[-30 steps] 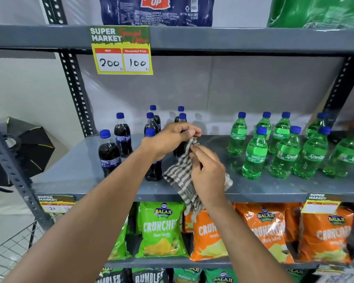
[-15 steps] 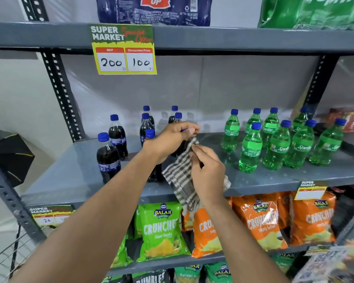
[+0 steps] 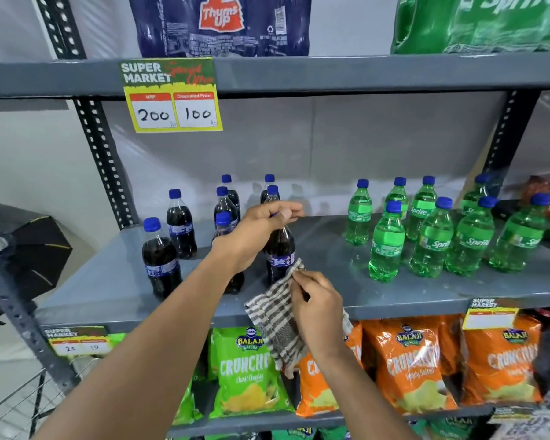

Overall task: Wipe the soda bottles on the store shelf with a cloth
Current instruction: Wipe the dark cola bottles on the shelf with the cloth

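Several dark cola bottles with blue caps stand at the left of the grey shelf (image 3: 115, 281). My left hand (image 3: 254, 230) grips the cap end of one upright cola bottle (image 3: 280, 252) near the shelf's front. My right hand (image 3: 315, 303) holds a brown-and-white checked cloth (image 3: 273, 315) against the bottle's lower part; the cloth hangs down over the shelf edge. Several green Sprite bottles (image 3: 388, 242) stand on the right half of the same shelf.
The upper shelf carries a Thums Up pack (image 3: 219, 23), a Sprite pack (image 3: 480, 23) and a hanging price tag (image 3: 172, 96). Green and orange chip bags (image 3: 248, 373) fill the shelf below. A wire basket (image 3: 19, 404) sits at lower left, a perforated upright (image 3: 99, 160) at left.
My right hand and the cloth have slid down from the bottle's neck to its lower body. My left hand stays on the cap. The view has shifted a little.
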Demonstrator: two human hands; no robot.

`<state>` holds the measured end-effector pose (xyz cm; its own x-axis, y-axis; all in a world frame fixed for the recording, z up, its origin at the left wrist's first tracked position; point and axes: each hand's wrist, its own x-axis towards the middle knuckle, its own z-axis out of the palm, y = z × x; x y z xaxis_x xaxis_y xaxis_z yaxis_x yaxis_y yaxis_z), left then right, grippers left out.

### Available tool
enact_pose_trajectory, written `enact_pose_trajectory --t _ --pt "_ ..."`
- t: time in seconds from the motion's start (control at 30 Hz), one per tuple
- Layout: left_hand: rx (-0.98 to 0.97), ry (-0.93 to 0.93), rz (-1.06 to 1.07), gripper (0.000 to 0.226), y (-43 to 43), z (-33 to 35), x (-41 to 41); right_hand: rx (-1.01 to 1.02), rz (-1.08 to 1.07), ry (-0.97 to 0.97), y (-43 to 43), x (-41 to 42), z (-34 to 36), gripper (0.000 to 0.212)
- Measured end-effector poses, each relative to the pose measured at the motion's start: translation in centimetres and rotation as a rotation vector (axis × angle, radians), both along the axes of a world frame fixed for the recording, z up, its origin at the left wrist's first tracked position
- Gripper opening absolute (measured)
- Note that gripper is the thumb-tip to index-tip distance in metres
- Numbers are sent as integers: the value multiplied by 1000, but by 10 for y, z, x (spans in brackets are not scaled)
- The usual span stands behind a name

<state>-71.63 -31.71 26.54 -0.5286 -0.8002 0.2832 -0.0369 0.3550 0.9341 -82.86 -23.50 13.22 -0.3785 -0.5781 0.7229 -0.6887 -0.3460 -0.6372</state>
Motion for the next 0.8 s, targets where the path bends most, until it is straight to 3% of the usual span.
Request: enact_pose_trajectory --t 0.33,0.57,0.7,0.8 --pt "25 -34 25 30 1 3 -1 -235 26 137 -15 -1 40 22" --pt "13 -57 68 31 8 7 -5 -157 72 191 -13 -10 13 15" --pt "6 -61 77 32 11 8 -6 -35 157 232 -5 -17 -4 27" --pt "8 -51 74 32 13 8 -7 -66 171 190 -6 -16 3 22"
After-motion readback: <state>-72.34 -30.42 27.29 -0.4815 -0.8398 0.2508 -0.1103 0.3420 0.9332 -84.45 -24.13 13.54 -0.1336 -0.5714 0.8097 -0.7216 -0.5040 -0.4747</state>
